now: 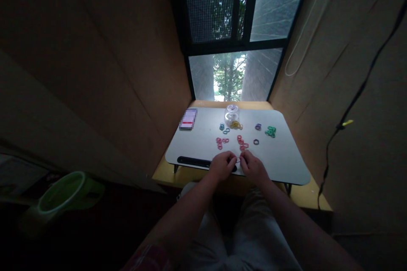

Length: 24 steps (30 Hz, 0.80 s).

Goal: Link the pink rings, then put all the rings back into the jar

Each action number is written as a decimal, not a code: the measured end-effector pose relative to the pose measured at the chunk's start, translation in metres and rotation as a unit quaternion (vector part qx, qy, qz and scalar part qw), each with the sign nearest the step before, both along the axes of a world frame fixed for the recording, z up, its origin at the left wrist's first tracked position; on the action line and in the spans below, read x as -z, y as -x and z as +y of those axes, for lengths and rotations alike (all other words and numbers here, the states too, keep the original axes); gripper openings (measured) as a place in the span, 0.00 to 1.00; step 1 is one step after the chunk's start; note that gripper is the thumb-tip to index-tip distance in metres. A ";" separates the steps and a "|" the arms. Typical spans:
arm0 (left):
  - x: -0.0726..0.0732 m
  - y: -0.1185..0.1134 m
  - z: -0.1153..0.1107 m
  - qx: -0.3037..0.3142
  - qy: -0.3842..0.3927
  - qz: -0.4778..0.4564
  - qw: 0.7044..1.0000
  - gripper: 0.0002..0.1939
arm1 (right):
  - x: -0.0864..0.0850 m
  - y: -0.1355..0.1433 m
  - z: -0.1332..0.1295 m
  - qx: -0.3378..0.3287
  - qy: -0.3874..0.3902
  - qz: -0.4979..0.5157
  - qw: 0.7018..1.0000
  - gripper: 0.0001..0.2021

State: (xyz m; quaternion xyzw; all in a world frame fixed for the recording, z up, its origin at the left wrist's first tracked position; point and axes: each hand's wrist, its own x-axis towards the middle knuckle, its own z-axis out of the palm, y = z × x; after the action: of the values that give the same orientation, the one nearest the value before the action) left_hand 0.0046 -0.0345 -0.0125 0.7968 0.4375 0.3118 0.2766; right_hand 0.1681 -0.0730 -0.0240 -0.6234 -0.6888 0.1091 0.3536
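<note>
Near the front edge of the white folding table (197, 144), my left hand (224, 164) and my right hand (253, 167) are closed and almost meet. Between their fingertips runs a small, thin, pale hair tie (238, 159); its exact colour is hard to make out. Just beyond them lie red hair ties (241, 140) and pink hair ties (220, 142). Farther back are blue hair ties (226, 131), yellow ones (235, 125), purple ones (258, 126) and a group of green ones (271, 131). A single dark hair tie (256, 142) lies on its own.
A clear plastic jar (232, 114) stands at the back of the table, and a phone (188, 118) lies at the back left. A black slot (193, 161) runs along the front edge. On the floor at left is a green basket (84, 190). A dark cable (359, 89) hangs at right.
</note>
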 end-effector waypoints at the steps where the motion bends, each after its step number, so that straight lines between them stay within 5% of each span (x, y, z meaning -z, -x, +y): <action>1: 0.000 0.000 0.000 0.000 0.001 -0.001 1.000 0.09 | 0.000 0.000 0.000 0.004 0.002 0.002 1.000 0.07; 24: 0.001 -0.001 0.000 -0.010 0.014 -0.041 0.999 0.08 | -0.006 0.000 -0.001 -0.020 0.009 0.010 1.000 0.07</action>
State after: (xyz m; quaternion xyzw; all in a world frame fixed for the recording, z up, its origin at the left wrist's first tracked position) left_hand 0.0058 -0.0348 -0.0133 0.7750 0.4377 0.3410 0.3025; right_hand 0.1683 -0.0744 -0.0175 -0.6111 -0.6968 0.1285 0.3528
